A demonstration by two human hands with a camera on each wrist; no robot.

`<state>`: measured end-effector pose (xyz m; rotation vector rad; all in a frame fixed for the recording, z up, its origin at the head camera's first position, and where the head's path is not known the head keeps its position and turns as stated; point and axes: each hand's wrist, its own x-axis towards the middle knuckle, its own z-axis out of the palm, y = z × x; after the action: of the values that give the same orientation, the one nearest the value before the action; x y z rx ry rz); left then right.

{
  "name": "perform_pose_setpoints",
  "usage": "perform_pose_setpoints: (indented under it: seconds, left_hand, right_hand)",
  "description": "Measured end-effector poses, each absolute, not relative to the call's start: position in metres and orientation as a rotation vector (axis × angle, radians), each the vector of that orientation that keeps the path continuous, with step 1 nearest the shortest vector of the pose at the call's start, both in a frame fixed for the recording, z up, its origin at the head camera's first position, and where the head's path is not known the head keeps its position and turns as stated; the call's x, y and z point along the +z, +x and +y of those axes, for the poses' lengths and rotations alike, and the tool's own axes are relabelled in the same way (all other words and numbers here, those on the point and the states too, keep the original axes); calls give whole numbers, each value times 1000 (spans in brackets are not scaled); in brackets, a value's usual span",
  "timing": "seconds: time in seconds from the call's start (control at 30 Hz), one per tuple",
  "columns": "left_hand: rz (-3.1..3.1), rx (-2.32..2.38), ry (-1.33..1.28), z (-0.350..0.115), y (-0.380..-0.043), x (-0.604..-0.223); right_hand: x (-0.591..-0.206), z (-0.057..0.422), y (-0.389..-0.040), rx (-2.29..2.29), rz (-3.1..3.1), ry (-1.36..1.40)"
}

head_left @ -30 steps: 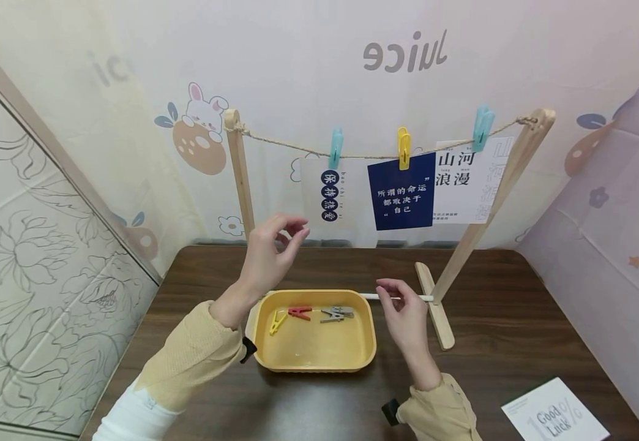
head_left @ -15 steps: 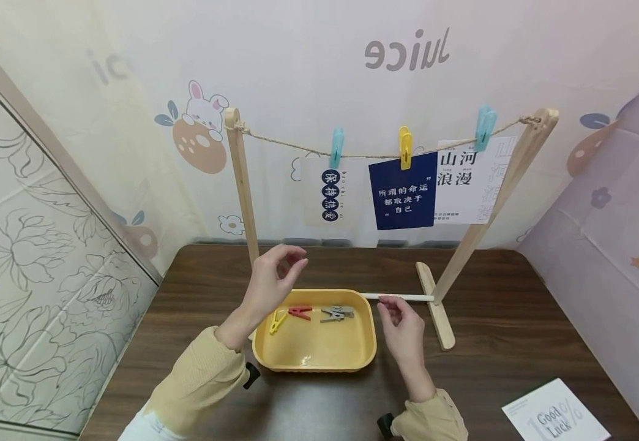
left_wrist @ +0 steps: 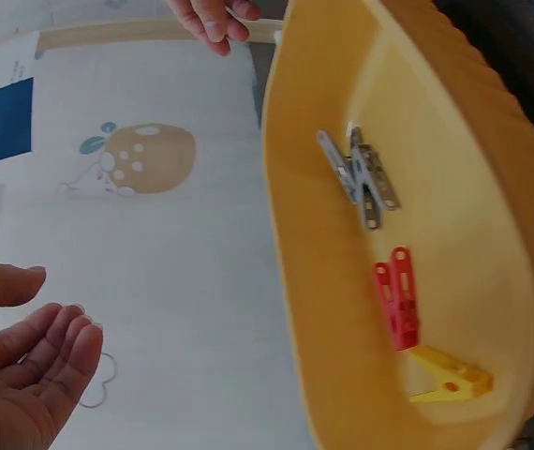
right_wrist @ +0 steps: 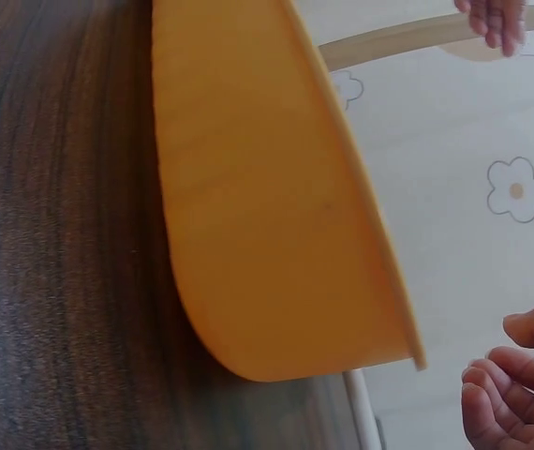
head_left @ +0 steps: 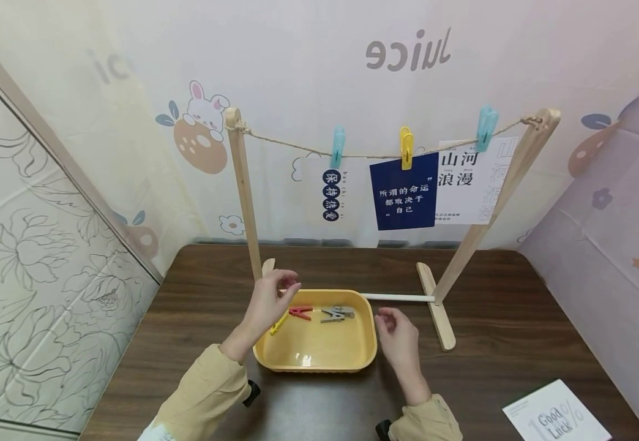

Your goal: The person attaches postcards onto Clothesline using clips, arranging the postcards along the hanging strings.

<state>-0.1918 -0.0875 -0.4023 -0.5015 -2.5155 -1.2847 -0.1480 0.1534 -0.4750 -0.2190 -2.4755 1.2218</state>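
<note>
My left hand (head_left: 267,302) hovers over the left rim of a yellow tray (head_left: 325,365), its fingers loosely bent and nothing between them. In the left wrist view a gap shows between thumb and fingertips. My right hand (head_left: 399,337), likewise holding nothing, is beside the tray's right wall with relaxed fingers. Inside the tray lie a yellow clothespin (left_wrist: 452,377), a red clothespin (left_wrist: 398,300) and grey clothespins (left_wrist: 365,178). Behind, a rope (head_left: 292,145) carries a white card (head_left: 316,190), a navy card (head_left: 404,193) and another white card (head_left: 470,202), each under a clothespin.
Wooden posts (head_left: 245,196) hold the rope at both ends. A white rod (head_left: 399,297) runs low behind the tray to the right foot (head_left: 437,312) of the stand. A white "Good Luck" card (head_left: 556,413) lies at the table's front right. A printed curtain hangs behind.
Both hands have come down and toward the person, the left from beside the hanging cards to the tray's rim, the right from near the rod to the tray's right side.
</note>
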Motion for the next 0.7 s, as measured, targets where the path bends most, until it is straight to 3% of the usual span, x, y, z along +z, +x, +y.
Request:
perform_pose_setpoints:
  seconds: [0.7]
  left_hand:
    - [-2807, -784, -299, -95, -201, -465]
  right_hand:
    - [-493, 152, -150, 1316, -2562, -256]
